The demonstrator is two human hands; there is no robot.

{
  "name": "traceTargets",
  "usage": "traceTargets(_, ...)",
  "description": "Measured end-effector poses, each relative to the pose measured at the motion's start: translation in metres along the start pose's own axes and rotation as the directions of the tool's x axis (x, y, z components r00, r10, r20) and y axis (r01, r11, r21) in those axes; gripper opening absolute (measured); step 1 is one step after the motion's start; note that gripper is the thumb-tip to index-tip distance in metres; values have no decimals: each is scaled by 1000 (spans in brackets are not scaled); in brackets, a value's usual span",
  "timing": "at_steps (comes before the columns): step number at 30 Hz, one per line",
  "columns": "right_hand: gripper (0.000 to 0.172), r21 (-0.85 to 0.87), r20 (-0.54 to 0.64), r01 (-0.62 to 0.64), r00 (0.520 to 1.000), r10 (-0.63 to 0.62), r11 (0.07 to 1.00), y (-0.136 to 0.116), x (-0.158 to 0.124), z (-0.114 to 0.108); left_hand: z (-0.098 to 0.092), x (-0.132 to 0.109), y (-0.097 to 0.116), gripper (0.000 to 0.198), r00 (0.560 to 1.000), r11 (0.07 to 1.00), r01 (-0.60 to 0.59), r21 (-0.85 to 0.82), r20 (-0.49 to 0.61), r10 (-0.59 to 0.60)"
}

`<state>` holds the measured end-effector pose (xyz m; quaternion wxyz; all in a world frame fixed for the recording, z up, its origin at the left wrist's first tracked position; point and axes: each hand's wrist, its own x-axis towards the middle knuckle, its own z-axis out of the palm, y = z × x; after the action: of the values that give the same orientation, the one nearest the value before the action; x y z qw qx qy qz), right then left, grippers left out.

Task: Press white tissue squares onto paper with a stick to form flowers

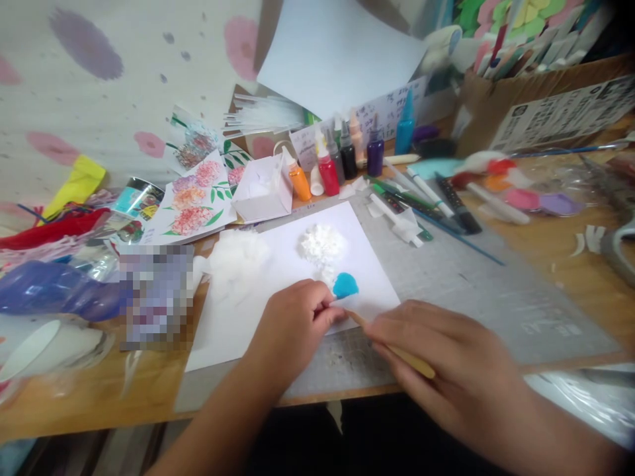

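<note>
My right hand [446, 350] grips a light wooden stick [411, 360] with a narrow tip pointing left. That tip reaches the fingertips of my left hand [300, 324], which are pinched together over the near edge of a white paper sheet [278, 254]. Whatever lies in the pinch is too small to make out; a whitish bit shows there. Just beyond my left fingers is a blue paint blob [346, 285] on the sheet. Farther back sits a heap of white crumbly bits [321, 243], trailing down towards the blue. At the sheet's left lies a fluffy white wad [238, 261].
Paint bottles, among them an orange one [298, 178] and a red one [326, 165], stand behind the sheet beside a small white box [262, 188]. Pens and a thin blue brush [461, 239] lie on the grey mat [520, 311]. A cardboard box [546, 106] stands back right.
</note>
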<state>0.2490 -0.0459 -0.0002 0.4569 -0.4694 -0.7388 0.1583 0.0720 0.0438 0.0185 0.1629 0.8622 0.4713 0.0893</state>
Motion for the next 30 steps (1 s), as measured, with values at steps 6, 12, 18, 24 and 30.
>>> traceTargets(6, 27, -61, 95, -30, 995, 36, 998, 4, -5, 6, 3, -1, -1, 22, 1000, 1000, -1, -6, -1, 1)
traceTargets(12, 26, -157, 107, 42, 994, -25, 987, 4, -3, 10, 4, -7, -4, 12, 999, 998, -31, -63, -26, 29)
traceTargets(18, 31, -315, 125, 161, 984, -127, 935, 4, -3, 15, 8, -13, -8, 10, 994, 993, -47, -112, -106, 35)
traceTargets(24, 28, -298, 14, 261, 963, -269, 918, 5, -6, 11, 11, -25, -10, 12, 983, 966, -109, -233, -168, 71)
traceTargets(30, 29, -298, -29, 305, 944, -328, 904, 35, -26, 8, -2, -51, -39, 10, 950, 989, 28, -147, -305, -72)
